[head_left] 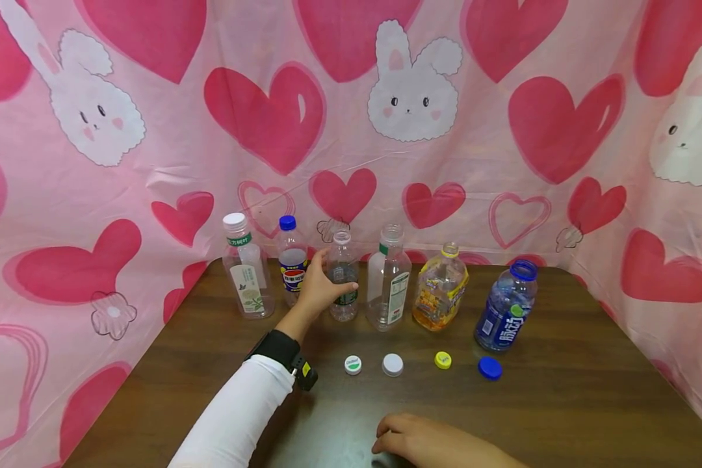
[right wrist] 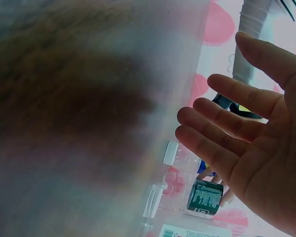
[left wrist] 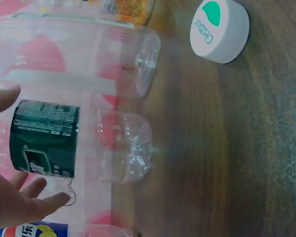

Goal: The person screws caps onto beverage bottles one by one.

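My left hand [head_left: 320, 285] is at a small clear bottle [head_left: 344, 305] with a dark green label, which stands upright without a cap. In the left wrist view the thumb and the spread fingers [left wrist: 52, 203] lie on either side of this bottle [left wrist: 44, 140], not curled round it. A white cap with a green leaf mark [head_left: 353, 365] lies on the table in front of it. My right hand [head_left: 418, 441] is low over the near part of the table, holding nothing; the right wrist view shows its fingers [right wrist: 214, 148] loosely extended.
Left of the small bottle stand a blue-capped bottle [head_left: 293, 266] and a tall white-capped one [head_left: 248, 279]. To its right are uncapped clear [head_left: 389, 286], yellow-labelled [head_left: 441, 289] and blue [head_left: 506, 312] bottles. White [head_left: 392, 364], yellow [head_left: 442, 360] and blue [head_left: 490, 368] caps lie before them.
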Tool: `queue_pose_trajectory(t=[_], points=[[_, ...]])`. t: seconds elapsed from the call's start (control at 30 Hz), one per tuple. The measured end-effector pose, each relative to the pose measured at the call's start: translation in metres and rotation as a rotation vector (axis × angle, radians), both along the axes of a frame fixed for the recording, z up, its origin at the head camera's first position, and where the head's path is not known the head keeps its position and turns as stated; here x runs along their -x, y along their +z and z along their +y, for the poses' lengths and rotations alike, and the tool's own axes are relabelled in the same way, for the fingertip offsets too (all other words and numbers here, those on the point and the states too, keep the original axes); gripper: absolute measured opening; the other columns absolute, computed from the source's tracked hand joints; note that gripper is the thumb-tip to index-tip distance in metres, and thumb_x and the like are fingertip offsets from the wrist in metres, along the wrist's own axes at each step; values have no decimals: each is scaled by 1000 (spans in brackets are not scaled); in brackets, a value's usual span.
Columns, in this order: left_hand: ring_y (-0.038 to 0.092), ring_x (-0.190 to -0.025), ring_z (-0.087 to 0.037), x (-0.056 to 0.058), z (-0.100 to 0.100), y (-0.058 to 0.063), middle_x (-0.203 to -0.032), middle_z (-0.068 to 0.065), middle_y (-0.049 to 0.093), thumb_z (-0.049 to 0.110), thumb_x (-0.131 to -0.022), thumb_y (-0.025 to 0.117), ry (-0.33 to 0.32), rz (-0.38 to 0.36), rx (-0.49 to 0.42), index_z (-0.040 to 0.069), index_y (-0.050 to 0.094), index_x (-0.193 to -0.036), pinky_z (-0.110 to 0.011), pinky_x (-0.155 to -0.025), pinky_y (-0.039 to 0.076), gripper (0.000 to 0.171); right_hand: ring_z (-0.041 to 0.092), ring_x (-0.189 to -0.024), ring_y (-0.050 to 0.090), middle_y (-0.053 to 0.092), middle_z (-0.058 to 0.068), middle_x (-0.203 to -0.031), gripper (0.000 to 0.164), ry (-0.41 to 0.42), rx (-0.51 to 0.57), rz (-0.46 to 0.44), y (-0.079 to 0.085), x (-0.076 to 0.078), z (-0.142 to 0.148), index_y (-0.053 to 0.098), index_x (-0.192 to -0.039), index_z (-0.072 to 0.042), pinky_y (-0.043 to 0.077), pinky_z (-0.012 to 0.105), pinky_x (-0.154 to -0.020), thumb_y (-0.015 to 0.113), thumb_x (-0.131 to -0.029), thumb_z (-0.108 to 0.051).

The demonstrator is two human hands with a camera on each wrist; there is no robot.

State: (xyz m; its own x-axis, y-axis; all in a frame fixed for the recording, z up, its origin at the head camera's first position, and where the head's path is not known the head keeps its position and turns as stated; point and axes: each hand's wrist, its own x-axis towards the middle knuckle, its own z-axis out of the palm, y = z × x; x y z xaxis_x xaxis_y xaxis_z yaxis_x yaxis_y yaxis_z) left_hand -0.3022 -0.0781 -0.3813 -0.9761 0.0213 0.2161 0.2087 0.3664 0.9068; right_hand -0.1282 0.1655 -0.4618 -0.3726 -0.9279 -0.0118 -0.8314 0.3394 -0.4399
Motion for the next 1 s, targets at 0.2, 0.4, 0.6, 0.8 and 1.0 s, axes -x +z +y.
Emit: queue_pose_trajectory(t=[0.2, 0.4, 0.6, 0.8, 1.0], points=[[49, -125, -32, 1, -1, -2, -132, -14, 56, 17, -75, 85, 16, 16, 0, 12, 41, -139, -56, -103, 40, 78, -3, -101, 52, 55, -10, -120, 34, -24, -26, -50, 24, -8, -4, 62, -125, -21, 48, 15, -83, 65, -94, -34], [49, -124, -32, 2, 0, -4, -131, -13, 57, 18, -76, 85, 24, 23, 15, 11, 41, -141, -56, -102, 41, 78, -3, -101, 51, 54, -10, -121, 34, -37, -33, -65, 30, -10, -6, 62, -125, -21, 48, 16, -83, 66, -93, -34], [51, -122, -32, -1, -1, -1, -130, -15, 57, 20, -75, 86, 25, 62, 53, 12, 42, -139, -53, -101, 43, 78, -4, -104, 51, 51, -15, -125, 39, 6, 10, 1, -32, 9, 5, 55, -132, -31, 46, 14, -85, 58, -95, -46], [51, -124, -38, -21, -7, 10, -134, -18, 54, 23, -74, 86, -51, 103, 94, 12, 42, -139, -55, -98, 45, 79, -3, -102, 51, 54, -11, -121, 37, -36, -11, -53, 13, -6, -2, 61, -127, -23, 48, 16, -84, 63, -94, -40], [55, -121, -35, -65, -13, 22, -129, -11, 58, 27, -73, 87, -196, 107, 105, 17, 45, -138, -53, -92, 50, 79, 1, -102, 53, 56, -6, -118, 36, -107, -28, 22, 66, -21, 0, 63, -124, -15, 51, 21, -85, 65, -94, -36]])
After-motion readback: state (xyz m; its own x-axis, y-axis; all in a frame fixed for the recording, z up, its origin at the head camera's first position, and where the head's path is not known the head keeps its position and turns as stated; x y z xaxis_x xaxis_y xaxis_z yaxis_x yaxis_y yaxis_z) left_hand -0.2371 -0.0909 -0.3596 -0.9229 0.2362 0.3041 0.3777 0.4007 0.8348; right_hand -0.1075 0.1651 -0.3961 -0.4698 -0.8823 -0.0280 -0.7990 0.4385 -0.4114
